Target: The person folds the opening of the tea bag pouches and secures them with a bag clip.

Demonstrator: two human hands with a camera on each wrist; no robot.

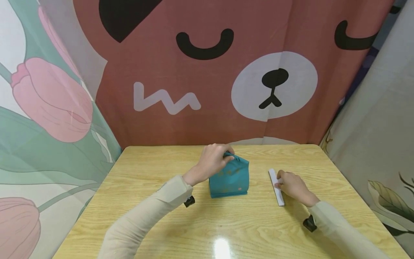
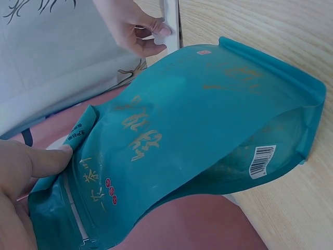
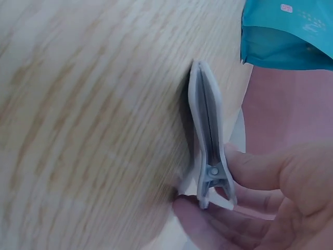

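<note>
A teal pouch bag (image 1: 230, 180) with gold writing stands upright near the table's middle. Its folded top edge is gripped by my left hand (image 1: 211, 161), thumb on the near side in the left wrist view, where the bag (image 2: 177, 125) also shows a barcode on its base. To the right, a long white bag clip (image 1: 276, 190) lies along the tabletop. My right hand (image 1: 295, 186) pinches it at the middle. Seen end-on in the right wrist view, the clip (image 3: 205, 109) has its long jaws together, with thumb and fingers around its short handles.
The light wood table (image 1: 161, 233) ends at a hanging curtain (image 1: 155, 126) with a bear face at the back. Printed fabrics hang at the left (image 1: 51, 162) and right (image 1: 372, 144). A dark camera (image 1: 309, 223) sits under the right wrist.
</note>
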